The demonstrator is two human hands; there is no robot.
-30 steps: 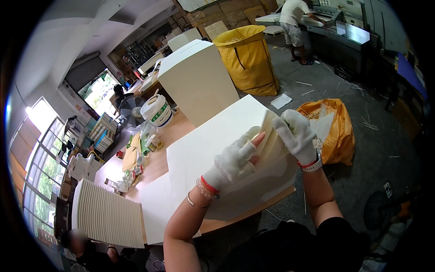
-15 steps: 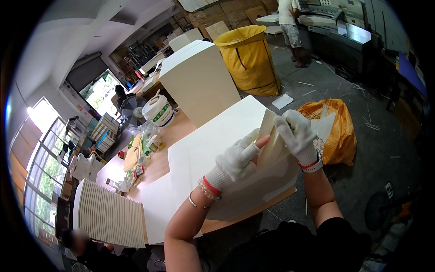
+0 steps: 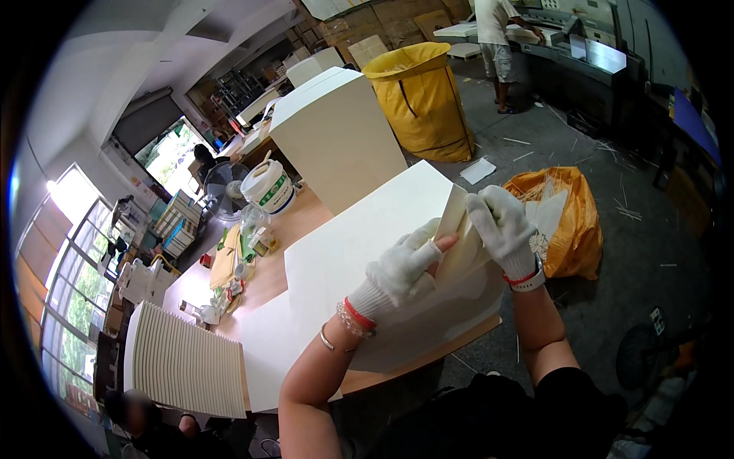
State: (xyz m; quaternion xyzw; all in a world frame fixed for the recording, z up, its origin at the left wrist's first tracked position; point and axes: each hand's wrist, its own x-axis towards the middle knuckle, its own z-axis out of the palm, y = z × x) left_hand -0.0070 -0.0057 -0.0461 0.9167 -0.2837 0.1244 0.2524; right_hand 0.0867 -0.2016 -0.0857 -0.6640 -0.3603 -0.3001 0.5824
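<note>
A tall stack of large white paper sheets stands on the table in front of me, its near right corner fanned and bent. My right hand, in a white knit glove, is closed on the sheets at that corner. My left hand, gloved with the thumb tip bare, lies against the near edge of the stack. Its thumb and forefinger are at the lifted sheets, and its other fingers are curled. The fingertips are partly hidden by the paper.
Behind stands another tall white stack. A ridged pile sits at the table's left, near a seated person. A white bucket and a fan are beyond. Yellow and orange scrap bags stand on the floor; another person works at a machine.
My hands have barely moved and stay at the corner of the stack. The person at the machine has shifted slightly right, with an arm now reaching over it.
</note>
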